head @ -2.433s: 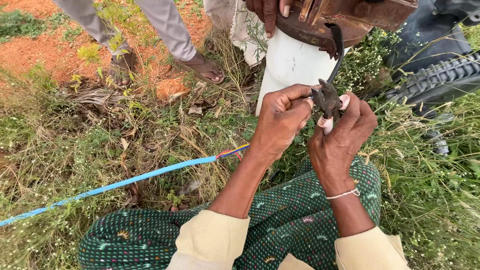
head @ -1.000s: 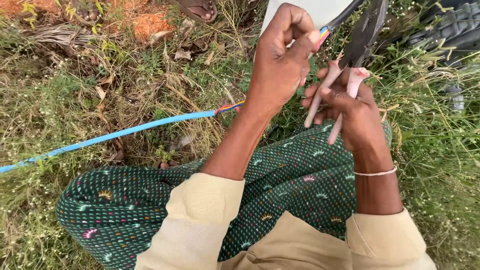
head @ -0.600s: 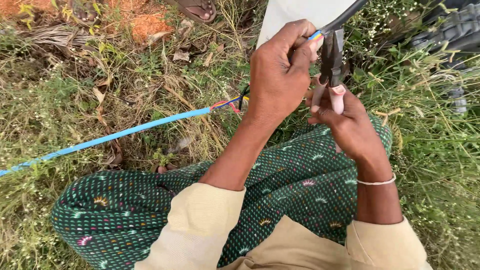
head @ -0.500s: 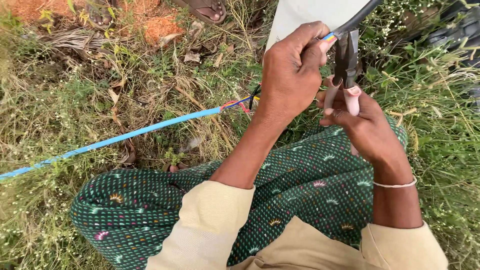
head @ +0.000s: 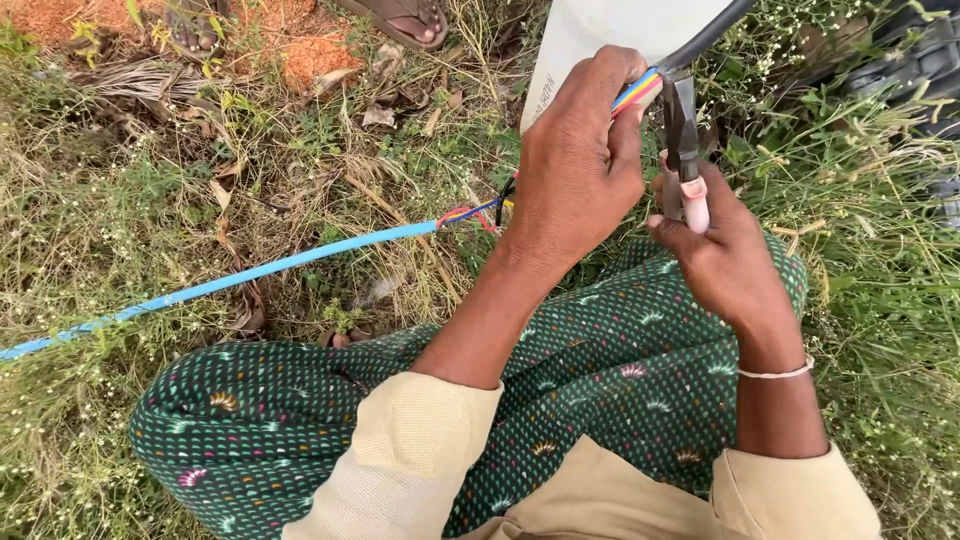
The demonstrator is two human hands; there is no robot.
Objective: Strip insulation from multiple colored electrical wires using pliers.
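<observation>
Head view, sole camera. Left hand (head: 580, 165) clenched around a bundle of coloured wire cores (head: 637, 92), pinched between thumb and forefinger where they emerge from a black cable sheath (head: 705, 35). Right hand (head: 722, 255) wrapped around the pink handles of a pair of pliers (head: 683, 130), jaws pointing up and set against the cores just beside the sheath end. Jaw closure on the cores not certain; possibly biting the insulation, nose partly hidden behind the thumb.

Below the left wrist, a blue cable (head: 250, 272) lying across the grass, its end split into loose coloured cores near the forearm. White plastic pipe (head: 590, 40) standing behind the hands. Sandalled foot (head: 400, 15) of another person at the top edge. Black tyre (head: 915, 60) at upper right.

Judgement on the step: light, even squeeze advisable, enough to score insulation only; cores kept taut and straight by the left hand; pull along the wire axis, no twisting, to spare the copper strands.

Count: two hands, one pair of pliers, two cables, one pipe, one visible foot, one tyre.
</observation>
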